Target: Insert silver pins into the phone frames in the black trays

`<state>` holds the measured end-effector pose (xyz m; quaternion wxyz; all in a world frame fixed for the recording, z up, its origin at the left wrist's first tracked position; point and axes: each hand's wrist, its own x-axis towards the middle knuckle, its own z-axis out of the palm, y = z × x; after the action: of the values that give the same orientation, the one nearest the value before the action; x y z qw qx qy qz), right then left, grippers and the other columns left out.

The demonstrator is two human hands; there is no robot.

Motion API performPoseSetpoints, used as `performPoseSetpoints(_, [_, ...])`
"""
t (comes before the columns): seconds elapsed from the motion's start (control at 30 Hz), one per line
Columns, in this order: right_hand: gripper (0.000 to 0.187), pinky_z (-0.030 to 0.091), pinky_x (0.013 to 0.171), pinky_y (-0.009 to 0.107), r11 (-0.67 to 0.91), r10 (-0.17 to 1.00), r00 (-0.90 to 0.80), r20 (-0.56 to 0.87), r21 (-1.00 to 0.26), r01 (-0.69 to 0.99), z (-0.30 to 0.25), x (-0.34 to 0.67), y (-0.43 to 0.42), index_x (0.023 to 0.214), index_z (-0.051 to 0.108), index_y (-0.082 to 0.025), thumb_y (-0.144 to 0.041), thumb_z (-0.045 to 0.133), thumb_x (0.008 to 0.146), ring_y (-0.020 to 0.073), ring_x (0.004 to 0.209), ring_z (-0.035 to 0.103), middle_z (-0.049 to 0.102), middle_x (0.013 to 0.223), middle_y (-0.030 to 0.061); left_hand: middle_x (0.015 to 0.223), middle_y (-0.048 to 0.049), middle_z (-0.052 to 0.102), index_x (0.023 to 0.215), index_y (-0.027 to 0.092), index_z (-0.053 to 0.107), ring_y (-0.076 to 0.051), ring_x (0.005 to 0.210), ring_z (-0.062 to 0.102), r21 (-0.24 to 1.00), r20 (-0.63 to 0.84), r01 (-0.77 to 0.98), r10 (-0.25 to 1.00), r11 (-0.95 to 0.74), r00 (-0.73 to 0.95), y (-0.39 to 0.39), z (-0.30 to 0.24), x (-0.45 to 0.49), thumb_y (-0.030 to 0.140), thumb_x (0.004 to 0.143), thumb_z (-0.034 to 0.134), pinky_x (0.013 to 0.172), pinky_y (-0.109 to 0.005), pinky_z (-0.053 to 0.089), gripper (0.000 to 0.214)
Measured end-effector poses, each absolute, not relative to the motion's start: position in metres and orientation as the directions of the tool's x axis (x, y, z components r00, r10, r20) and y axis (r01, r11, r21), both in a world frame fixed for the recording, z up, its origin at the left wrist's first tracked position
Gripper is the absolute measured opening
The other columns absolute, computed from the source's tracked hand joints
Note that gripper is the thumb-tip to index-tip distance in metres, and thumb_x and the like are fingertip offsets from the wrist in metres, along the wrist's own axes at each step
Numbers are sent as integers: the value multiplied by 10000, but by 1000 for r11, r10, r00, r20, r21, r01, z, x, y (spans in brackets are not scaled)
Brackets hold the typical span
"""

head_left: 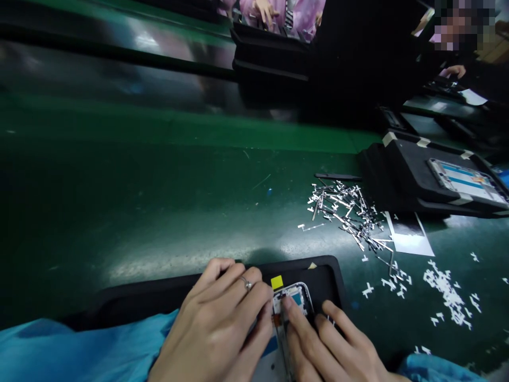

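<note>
A phone frame [306,293] with a silver rim and blue and white patches lies in a black foam tray [330,268] at the bottom centre. My left hand [222,323], with a ring on one finger, is curled over the frame's left side. Its thumb and forefinger tips come together at the edge; what lies between them is hidden. My right hand [330,342] grips the frame's right side, with the index fingertip pressed on its upper part. A yellow tab [277,281] shows just above the frame.
Right of the tray, thin dark and silver strips [350,212] lie heaped beside small white pieces [447,294] and a white sheet [411,236]. Further right, another phone frame [469,180] rests on stacked black trays [413,159]. Co-workers in pink sleeves [306,16] sit across the green bench [159,185].
</note>
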<state>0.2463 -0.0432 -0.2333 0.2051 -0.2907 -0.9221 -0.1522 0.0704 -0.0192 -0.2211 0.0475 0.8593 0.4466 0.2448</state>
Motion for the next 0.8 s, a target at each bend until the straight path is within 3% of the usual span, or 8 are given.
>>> performPoseSetpoints(0.4, [408, 464, 647, 266, 784, 484, -754, 444, 163, 599, -230, 246, -40, 804, 568, -164, 3, 203, 871, 107, 618, 586, 649, 916, 13, 696, 5, 595, 717, 180, 540, -153, 650, 554, 295, 424, 736, 773, -610, 471, -18, -224, 70, 149, 777, 388, 798, -355, 359, 166])
performPoseSetpoints(0.67, [300, 469, 599, 254, 745, 475, -707, 524, 189, 640, -236, 237, -37, 720, 537, -158, -20, 308, 856, 91, 514, 550, 664, 825, 18, 616, -7, 587, 613, 170, 539, -142, 562, 537, 273, 425, 757, 781, -593, 459, -18, -222, 71, 111, 763, 346, 664, -333, 415, 252])
performPoseSetpoints(0.8, [336, 480, 631, 243, 767, 474, -729, 493, 175, 617, -229, 237, -33, 707, 513, -165, -3, 264, 866, 74, 511, 554, 666, 798, 14, 595, 2, 584, 593, 174, 539, -135, 548, 531, 281, 425, 760, 786, -586, 449, -17, -222, 74, 84, 770, 327, 676, -325, 408, 290])
